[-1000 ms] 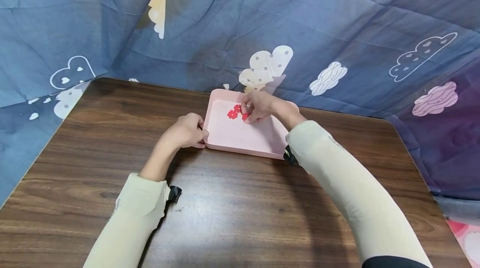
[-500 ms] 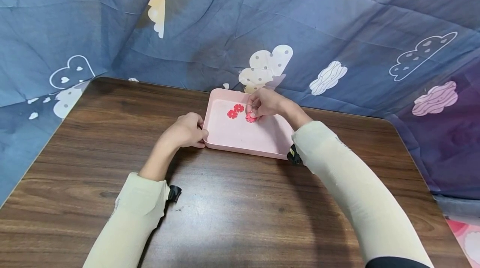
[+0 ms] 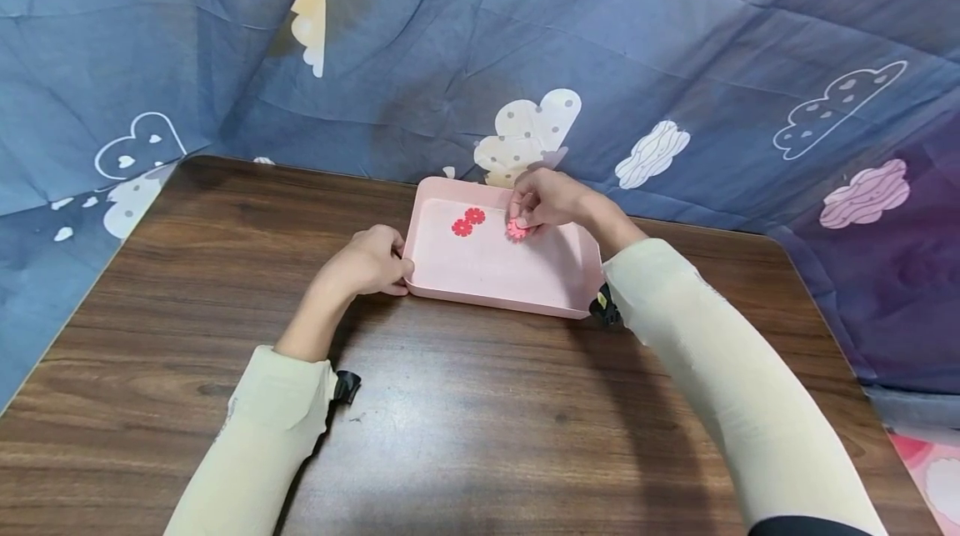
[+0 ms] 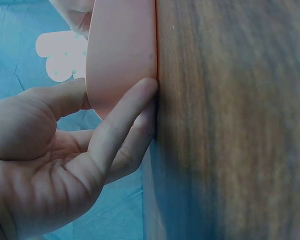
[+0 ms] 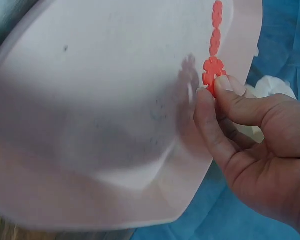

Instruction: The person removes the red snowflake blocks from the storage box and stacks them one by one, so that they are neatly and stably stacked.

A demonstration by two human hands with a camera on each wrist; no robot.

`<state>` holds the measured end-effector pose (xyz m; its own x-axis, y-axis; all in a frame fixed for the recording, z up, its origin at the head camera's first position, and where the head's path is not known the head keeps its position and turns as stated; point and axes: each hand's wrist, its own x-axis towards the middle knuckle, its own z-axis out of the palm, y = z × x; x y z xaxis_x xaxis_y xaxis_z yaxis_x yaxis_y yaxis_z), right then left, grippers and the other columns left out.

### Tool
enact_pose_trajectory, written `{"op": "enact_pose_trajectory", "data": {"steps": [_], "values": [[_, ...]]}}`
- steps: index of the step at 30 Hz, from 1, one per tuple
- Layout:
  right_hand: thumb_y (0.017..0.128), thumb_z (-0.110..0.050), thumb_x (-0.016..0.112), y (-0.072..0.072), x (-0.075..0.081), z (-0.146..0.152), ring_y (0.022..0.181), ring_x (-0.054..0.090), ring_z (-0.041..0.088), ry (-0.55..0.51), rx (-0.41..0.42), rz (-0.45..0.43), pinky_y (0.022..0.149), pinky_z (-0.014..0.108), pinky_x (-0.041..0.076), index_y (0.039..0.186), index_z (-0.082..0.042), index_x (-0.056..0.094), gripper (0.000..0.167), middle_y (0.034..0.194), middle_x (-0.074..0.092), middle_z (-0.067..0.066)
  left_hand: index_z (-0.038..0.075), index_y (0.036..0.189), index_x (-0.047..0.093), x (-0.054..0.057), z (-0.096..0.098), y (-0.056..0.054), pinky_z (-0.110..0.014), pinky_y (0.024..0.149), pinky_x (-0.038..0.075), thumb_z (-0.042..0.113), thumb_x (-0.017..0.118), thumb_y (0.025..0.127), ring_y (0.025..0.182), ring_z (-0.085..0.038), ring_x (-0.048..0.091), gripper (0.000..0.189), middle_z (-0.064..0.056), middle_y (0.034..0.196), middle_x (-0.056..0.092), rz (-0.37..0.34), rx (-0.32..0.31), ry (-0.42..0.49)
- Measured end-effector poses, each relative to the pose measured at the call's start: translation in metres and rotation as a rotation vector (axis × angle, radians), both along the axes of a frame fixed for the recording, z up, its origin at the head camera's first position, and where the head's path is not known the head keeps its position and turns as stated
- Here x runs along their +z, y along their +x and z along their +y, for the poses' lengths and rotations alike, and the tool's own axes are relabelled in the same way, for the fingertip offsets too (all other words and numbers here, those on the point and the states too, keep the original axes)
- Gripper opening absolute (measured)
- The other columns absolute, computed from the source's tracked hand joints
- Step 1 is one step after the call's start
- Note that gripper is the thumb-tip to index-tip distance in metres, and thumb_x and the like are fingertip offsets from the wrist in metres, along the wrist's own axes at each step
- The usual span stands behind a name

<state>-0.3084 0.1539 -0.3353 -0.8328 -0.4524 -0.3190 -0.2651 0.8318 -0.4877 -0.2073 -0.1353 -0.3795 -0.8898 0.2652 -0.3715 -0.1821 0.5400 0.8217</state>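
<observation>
A shallow pink tray lies toward the back of the table. At its left front corner my left hand grips it; in the left wrist view, the thumb is at the rim and fingertips press the outer wall. My right hand pinches a red flower-shaped disc with notched edges between thumb and fingers, just above the tray floor. Two similar red discs, one nearer and one farther back, lie touching on the tray floor, left of the held one.
The dark wooden table reaches out around the tray. Behind it hangs a blue cloth printed with clouds, close to the tray's back wall. A black strap on the right wrist is near the tray's front right corner.
My right hand has moved to the right with the red disc, away from the two other discs, which stay put. The left hand keeps its place on the tray.
</observation>
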Motion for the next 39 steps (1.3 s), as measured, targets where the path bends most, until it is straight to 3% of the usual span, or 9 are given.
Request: {"op": "enact_pose_trajectory", "data": {"steps": [12, 23, 28, 39], "values": [[0.097, 0.003, 0.073, 0.008, 0.017, 0.041, 0.071, 0.071, 0.014, -0.012, -0.086, -0.042, 0.066, 0.028, 0.07, 0.104, 0.004, 0.073, 0.007, 0.086, 0.069, 0.012, -0.011, 0.108, 0.059, 0.001, 0.001, 0.0, -0.027, 0.079, 0.072, -0.005, 0.053, 0.096, 0.076, -0.016, 0.076, 0.015, -0.027, 0.108, 0.067, -0.005, -0.002, 0.014], [0.099, 0.004, 0.07, 0.017, 0.029, 0.084, 0.077, 0.075, 0.019, -0.045, -0.182, -0.117, 0.072, 0.037, 0.073, 0.113, 0.008, 0.067, 0.015, 0.091, 0.064, 0.014, -0.012, 0.108, 0.06, 0.001, 0.0, 0.003, -0.028, 0.081, 0.072, -0.005, 0.053, 0.095, 0.079, -0.017, 0.077, 0.017, -0.023, 0.103, 0.067, 0.007, -0.015, 0.034], [0.1, 0.007, 0.067, 0.02, 0.03, 0.103, 0.076, 0.072, 0.016, -0.04, -0.211, -0.129, 0.069, 0.033, 0.072, 0.115, 0.009, 0.065, 0.016, 0.092, 0.066, 0.014, -0.011, 0.107, 0.06, 0.004, -0.001, 0.004, -0.028, 0.08, 0.072, -0.004, 0.053, 0.095, 0.08, -0.017, 0.077, 0.017, -0.025, 0.105, 0.069, 0.016, -0.024, 0.019], [0.102, 0.009, 0.062, 0.03, 0.025, 0.149, 0.077, 0.072, 0.015, -0.023, -0.301, -0.206, 0.073, 0.035, 0.073, 0.117, 0.012, 0.062, 0.016, 0.091, 0.066, 0.01, -0.011, 0.108, 0.061, 0.003, -0.001, 0.004, -0.027, 0.079, 0.072, -0.003, 0.053, 0.095, 0.079, -0.016, 0.077, 0.016, -0.025, 0.106, 0.067, 0.02, -0.031, 0.009]]}}
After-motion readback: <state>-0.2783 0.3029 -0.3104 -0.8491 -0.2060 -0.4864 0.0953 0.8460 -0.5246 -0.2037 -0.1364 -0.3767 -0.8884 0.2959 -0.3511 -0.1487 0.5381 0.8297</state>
